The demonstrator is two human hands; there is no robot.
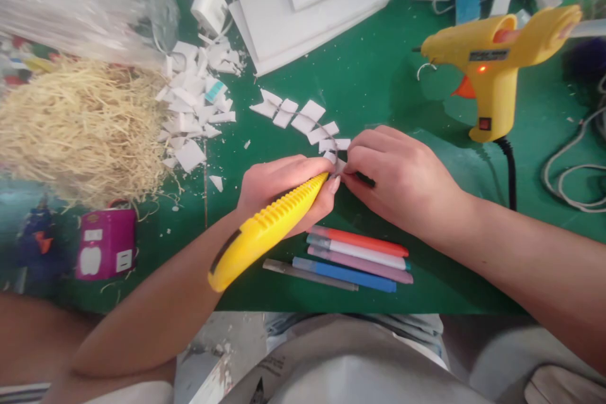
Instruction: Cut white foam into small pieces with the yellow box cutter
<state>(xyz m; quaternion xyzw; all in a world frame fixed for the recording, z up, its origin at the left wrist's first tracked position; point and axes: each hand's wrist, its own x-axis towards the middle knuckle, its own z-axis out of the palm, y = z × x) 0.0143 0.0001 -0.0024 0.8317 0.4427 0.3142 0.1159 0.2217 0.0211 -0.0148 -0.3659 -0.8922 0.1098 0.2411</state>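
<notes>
Fingers meet right at the cord: the left hand (267, 183) wraps a yellow utility knife (269, 221), its working end hidden, and the right hand (407, 161) pinches a small white piece (339, 166) just beside those fingertips, probably to steady it. Beyond both hands, the grey cord (310, 118) curves over more white pieces on the green desk (374, 76). Marker pens (360, 258) lie nearer the body, and past the right hand sits a lit glue gun (497, 76), nozzle turned away from the forearm, likely for safety.
</notes>
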